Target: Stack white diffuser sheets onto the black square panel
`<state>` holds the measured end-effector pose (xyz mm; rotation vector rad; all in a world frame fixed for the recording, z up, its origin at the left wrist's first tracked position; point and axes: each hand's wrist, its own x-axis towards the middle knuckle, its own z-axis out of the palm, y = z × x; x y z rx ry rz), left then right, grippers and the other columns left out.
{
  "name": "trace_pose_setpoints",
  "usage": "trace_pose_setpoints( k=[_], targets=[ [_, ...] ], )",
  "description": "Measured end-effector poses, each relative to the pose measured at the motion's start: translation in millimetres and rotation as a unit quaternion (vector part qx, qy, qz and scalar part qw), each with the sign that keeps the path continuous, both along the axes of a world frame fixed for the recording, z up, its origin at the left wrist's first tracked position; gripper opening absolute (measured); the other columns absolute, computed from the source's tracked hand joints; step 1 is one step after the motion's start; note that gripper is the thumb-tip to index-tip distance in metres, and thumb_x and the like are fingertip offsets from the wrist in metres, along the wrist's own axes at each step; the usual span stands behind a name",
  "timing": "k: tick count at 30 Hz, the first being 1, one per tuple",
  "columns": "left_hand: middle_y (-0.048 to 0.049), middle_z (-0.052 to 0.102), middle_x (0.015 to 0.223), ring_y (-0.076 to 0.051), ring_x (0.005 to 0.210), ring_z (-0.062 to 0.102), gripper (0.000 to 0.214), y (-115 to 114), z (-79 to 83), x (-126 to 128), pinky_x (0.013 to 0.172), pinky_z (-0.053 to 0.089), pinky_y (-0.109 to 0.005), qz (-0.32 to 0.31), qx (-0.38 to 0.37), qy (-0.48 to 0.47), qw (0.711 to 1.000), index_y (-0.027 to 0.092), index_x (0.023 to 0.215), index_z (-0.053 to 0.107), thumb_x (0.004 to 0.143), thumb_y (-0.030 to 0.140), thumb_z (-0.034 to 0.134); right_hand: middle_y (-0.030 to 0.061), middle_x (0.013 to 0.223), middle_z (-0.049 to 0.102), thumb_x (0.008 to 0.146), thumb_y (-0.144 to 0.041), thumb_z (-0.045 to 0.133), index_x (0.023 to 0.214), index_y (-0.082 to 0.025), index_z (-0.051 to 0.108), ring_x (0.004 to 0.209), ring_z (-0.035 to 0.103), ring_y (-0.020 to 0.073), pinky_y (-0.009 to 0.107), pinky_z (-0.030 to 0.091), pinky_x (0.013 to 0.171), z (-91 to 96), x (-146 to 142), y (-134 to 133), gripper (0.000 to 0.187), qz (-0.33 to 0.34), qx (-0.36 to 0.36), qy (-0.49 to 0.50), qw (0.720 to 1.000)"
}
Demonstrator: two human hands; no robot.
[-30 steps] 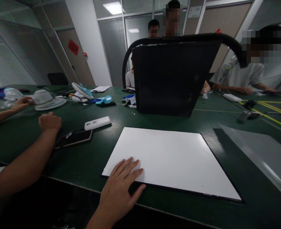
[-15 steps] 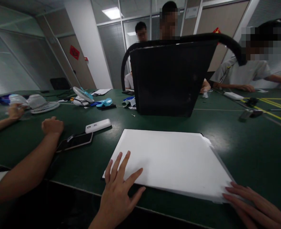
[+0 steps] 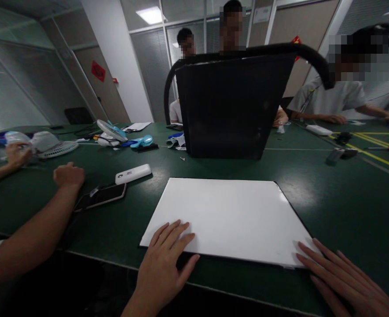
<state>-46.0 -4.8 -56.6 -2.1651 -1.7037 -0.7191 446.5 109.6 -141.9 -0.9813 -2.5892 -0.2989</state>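
In the head view the white board (image 3: 227, 215) lies flat on the green worktop (image 3: 346, 193) just ahead of both hands, its long axis running left to right between them. The left hand (image 3: 163, 264) rests open, fingers spread over the near-left corner. The right hand (image 3: 336, 277) lies open and flat, fingertips touching the near-right corner. Neither is clearly nearer. Half a second earlier the board's right edge looked lifted and ruffled; now it lies flat.

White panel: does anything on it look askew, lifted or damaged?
Nothing much. The panel lies flat on the table, with the left hand and right hand flat at its near corners. One small pale sliver pokes out at the near edge by the right hand; too small to identify.
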Motion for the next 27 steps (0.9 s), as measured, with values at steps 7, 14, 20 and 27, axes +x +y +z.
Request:
trace_pose_setpoints(
  k=[7, 14, 20, 27],
  targets=[
    [-0.0076, 0.077, 0.146, -0.033, 0.139, 0.071, 0.030, -0.2, 2.3, 2.2, 0.117, 0.056, -0.062, 0.021, -0.009, 0.001, 1.000, 0.028, 0.132, 0.076, 0.103, 0.031, 0.068, 0.0068, 0.174, 0.037, 0.116, -0.050, 0.042, 0.178, -0.035, 0.027, 0.158, 0.039, 0.0412, 0.078, 0.054, 0.114, 10.0, -9.4, -2.0, 0.065, -0.009, -0.006, -0.026, 1.000],
    [-0.0084, 0.077, 0.147, -0.033, 0.138, 0.070, 0.031, -1.3, 2.9, 2.4, 0.116, 0.058, -0.060, 0.021, -0.014, 0.005, 1.000, 0.028, 0.132, 0.076, 0.103, 0.030, 0.067, 0.0091, 0.173, 0.037, 0.114, -0.049, 0.044, 0.177, -0.030, 0.030, 0.154, 0.044, 0.0427, 0.075, 0.061, 0.106, 15.3, -10.5, -0.1, 0.067, -0.002, 0.037, -0.034, 0.999],
    [-0.0082, 0.076, 0.149, -0.034, 0.139, 0.070, 0.031, -1.8, 4.8, 2.3, 0.114, 0.059, -0.061, 0.020, -0.016, 0.005, 1.000, 0.028, 0.132, 0.076, 0.103, 0.029, 0.066, 0.0092, 0.172, 0.039, 0.114, -0.050, 0.044, 0.176, -0.030, 0.032, 0.153, 0.046, 0.0426, 0.074, 0.062, 0.107, 11.7, -7.5, -2.5, 0.067, -0.008, 0.037, -0.011, 0.999],
    [-0.0087, 0.077, 0.148, -0.033, 0.138, 0.071, 0.031, -1.3, 6.6, 2.4, 0.113, 0.061, -0.061, 0.018, -0.007, 0.015, 1.000, 0.028, 0.132, 0.075, 0.103, 0.029, 0.065, 0.0081, 0.170, 0.043, 0.113, -0.051, 0.047, 0.176, -0.031, 0.032, 0.149, 0.051, 0.0440, 0.075, 0.062, 0.106, 6.3, -9.5, -6.0, 0.068, -0.011, 0.035, 0.018, 0.999]
  ],
)
